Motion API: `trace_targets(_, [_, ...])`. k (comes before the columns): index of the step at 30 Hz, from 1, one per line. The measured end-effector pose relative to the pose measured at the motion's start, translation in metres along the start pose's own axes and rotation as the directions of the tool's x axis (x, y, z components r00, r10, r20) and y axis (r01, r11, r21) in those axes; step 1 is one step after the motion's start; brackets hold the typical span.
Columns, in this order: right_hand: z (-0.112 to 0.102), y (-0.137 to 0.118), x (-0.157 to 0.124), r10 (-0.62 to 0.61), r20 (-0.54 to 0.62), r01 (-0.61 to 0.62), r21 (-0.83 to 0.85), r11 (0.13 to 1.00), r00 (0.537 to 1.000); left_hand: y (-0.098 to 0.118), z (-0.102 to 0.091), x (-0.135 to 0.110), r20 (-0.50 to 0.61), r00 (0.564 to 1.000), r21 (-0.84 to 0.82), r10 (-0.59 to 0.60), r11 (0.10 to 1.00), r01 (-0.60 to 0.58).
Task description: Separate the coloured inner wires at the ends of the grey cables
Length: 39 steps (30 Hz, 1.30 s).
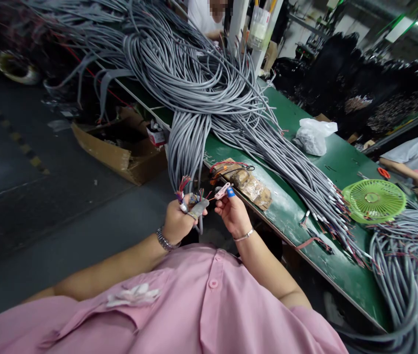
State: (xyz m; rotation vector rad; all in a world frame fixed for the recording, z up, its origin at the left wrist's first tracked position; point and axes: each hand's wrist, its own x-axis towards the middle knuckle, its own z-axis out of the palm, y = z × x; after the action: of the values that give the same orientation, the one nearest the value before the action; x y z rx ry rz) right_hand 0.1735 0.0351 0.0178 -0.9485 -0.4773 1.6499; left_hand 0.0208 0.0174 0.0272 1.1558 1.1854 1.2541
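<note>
My left hand [179,221] is closed around the end of a grey cable, and coloured wires [184,184] fan out above the fingers. A worn grey wrapping [198,209] covers what looks like the thumb. Close by on the right, my right hand [234,215] pinches a small flat pink-and-white slotted tool [223,191]. Blue tape [230,192] is wrapped round the right thumb. A thin orange wire [212,198] runs between the left hand and the tool. Just beyond the hands, a bundle of grey cables [189,142] hangs over the table edge.
Grey cables [179,69] are heaped along the green table [286,105]. A taped cardboard piece [262,196] lies near its edge. Further right are a plastic bag [314,137] and a green fan [373,199]. A cardboard box [120,160] stands left. Two co-workers sit across.
</note>
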Motion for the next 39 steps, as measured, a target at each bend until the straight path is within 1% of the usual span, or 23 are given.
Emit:
trace_targets(2, [-0.001,0.002,0.001,-0.024,-0.020,0.024,-0.014,1.000,1.000,0.000,0.001,0.003,-0.009,0.999,0.032,0.034,0.999,-0.034])
trace_targets(4, [-0.003,0.006,0.003,-0.095,-0.079,0.090,-0.075,0.993,0.992,0.000,0.003,0.006,-0.024,0.998,0.054,0.059,0.997,-0.058])
trace_targets(7, [-0.007,0.011,0.008,-0.258,-0.180,0.210,-0.251,0.945,0.949,0.000,0.005,0.008,-0.031,0.996,0.090,0.088,0.992,-0.085])
trace_targets(9, [-0.009,0.012,0.011,-0.318,-0.182,0.247,-0.330,0.911,0.930,0.002,0.007,0.008,-0.032,0.993,0.114,0.112,0.988,-0.108])
trace_targets(11, [-0.009,0.012,0.013,-0.285,-0.150,0.227,-0.316,0.921,0.947,0.003,0.008,0.008,-0.038,0.992,0.121,0.123,0.986,-0.117])
trace_targets(13, [-0.007,0.010,0.014,-0.188,-0.104,0.162,-0.221,0.962,0.977,0.004,0.008,0.008,-0.048,0.992,0.110,0.114,0.988,-0.108])
trace_targets(15, [-0.005,0.009,0.015,-0.108,-0.069,0.101,-0.102,0.990,0.992,0.002,0.008,0.008,-0.051,0.993,0.105,0.107,0.989,-0.101])
trace_targets(17, [-0.004,0.009,0.017,-0.079,-0.071,0.078,-0.015,0.997,0.994,0.000,0.008,0.008,-0.044,0.992,0.118,0.118,0.987,-0.112])
trace_targets(19, [-0.003,0.010,0.019,-0.076,-0.102,0.079,0.022,0.997,0.992,-0.001,0.008,0.008,-0.036,0.991,0.121,0.126,0.985,-0.120])
trace_targets(21, [-0.003,0.012,0.021,-0.081,-0.116,0.085,0.023,0.996,0.990,-0.002,0.008,0.007,-0.029,0.993,0.105,0.116,0.988,-0.112])
trace_targets(24, [-0.003,0.012,0.021,-0.084,-0.108,0.087,0.021,0.996,0.991,-0.002,0.007,0.007,-0.029,0.995,0.086,0.093,0.992,-0.090])
trace_targets(28, [-0.006,0.011,0.017,0.001,-0.077,0.004,0.061,0.998,0.997,-0.004,0.004,0.005,-0.011,0.999,0.073,0.053,0.996,-0.052])
trace_targets(32, [-0.017,0.014,0.012,0.083,-0.054,-0.079,0.074,0.994,0.995,-0.012,-0.001,0.002,0.050,0.998,-0.008,-0.031,0.999,0.031])
trace_targets(35, [-0.031,0.018,0.009,0.113,-0.100,-0.110,0.036,0.993,0.989,-0.020,-0.003,0.002,0.123,0.987,-0.044,-0.103,0.993,0.109])
trace_targets(37, [-0.042,0.019,0.007,0.094,-0.150,-0.094,0.003,0.996,0.984,-0.024,-0.002,0.003,0.198,0.968,-0.064,-0.156,0.983,0.171])
trace_targets(39, [-0.052,0.019,0.004,0.045,-0.183,-0.057,-0.061,0.997,0.982,-0.026,0.000,0.003,0.263,0.945,-0.102,-0.196,0.968,0.229])
